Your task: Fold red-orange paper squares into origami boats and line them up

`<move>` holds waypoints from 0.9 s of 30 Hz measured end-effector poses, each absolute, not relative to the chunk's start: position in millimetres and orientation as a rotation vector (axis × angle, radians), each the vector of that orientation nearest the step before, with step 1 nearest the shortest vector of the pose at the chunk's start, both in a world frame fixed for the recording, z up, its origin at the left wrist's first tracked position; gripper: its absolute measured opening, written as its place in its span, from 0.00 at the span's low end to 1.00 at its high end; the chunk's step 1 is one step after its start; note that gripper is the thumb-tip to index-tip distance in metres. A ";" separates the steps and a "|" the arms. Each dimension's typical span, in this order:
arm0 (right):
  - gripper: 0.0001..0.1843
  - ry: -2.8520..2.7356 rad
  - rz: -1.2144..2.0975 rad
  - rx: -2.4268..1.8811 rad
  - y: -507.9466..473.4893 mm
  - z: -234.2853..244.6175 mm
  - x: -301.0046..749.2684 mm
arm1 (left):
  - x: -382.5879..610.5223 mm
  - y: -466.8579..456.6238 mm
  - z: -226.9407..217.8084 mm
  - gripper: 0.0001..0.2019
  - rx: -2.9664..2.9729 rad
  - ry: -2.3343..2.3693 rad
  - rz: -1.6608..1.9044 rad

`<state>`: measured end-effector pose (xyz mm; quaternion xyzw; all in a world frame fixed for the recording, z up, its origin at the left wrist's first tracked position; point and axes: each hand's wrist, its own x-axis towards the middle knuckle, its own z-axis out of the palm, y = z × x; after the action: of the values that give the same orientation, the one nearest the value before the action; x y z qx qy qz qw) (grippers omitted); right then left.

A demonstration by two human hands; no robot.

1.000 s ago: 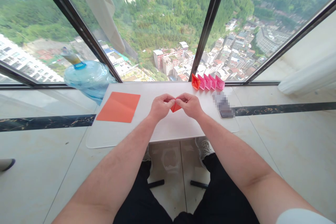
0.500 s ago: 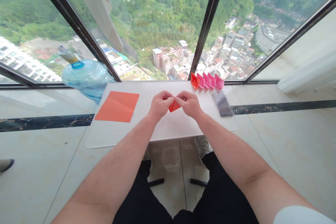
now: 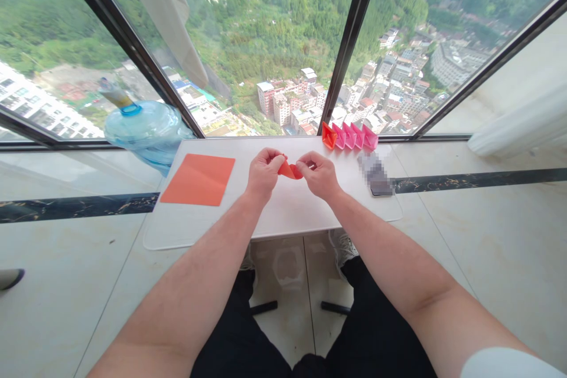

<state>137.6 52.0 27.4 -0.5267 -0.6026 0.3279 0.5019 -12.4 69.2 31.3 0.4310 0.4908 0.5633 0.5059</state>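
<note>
Worktop [image 3: 292,212]: white, low, set against the window; bears the paper goods and one pixelated item.
Orange sheet [image 3: 199,180]: one lot, lying flat toward the left end; faint crease lines, otherwise seemingly unworked.
Row of folded shapes [image 3: 349,137]: five pieces, one orange and four pink, at the far edge right of centre; boat-like, standing side by side, judged complete.
Left hand [image 3: 261,176]: fingers pinching the near-left end of the piece below, thumb on top.
Right hand [image 3: 319,176]: fingertips brought together on the opposite end, pinching it.
Pixelated item [image 3: 376,177]: dark, right end, just beyond the right hand; nature unclear.
Orange paper piece [image 3: 290,171]: between both hands, over mid-worktop; small, bent in a curve, judged part-folded, its shape not yet matching the row.
</note>
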 end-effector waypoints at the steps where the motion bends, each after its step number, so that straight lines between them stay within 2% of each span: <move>1: 0.07 -1.442 0.781 -1.268 51.8 26.9 137.3 | -12.7 69.7 31.0 0.06 1.027 1.178 1.370; 12: 0.08 -1.485 0.737 -1.292 50.0 25.6 136.0 | -8.6 62.5 28.3 0.08 1.259 1.165 1.289; 17: 0.07 -1.455 0.773 -1.280 50.1 25.4 136.9 | -12.0 60.3 31.7 0.15 1.330 1.124 1.157; 21: 0.08 -1.410 0.912 -1.286 50.5 26.6 138.7 | -14.3 62.4 31.8 0.07 1.389 1.146 1.115; 27: 0.09 -1.408 1.053 -1.245 52.0 27.3 141.8 | -13.9 63.2 28.3 0.06 1.440 1.218 1.102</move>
<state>141.8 52.0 27.3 -0.5088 -0.5754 0.4303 0.4741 -13.9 63.2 28.3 0.5852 0.4951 0.4477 0.4605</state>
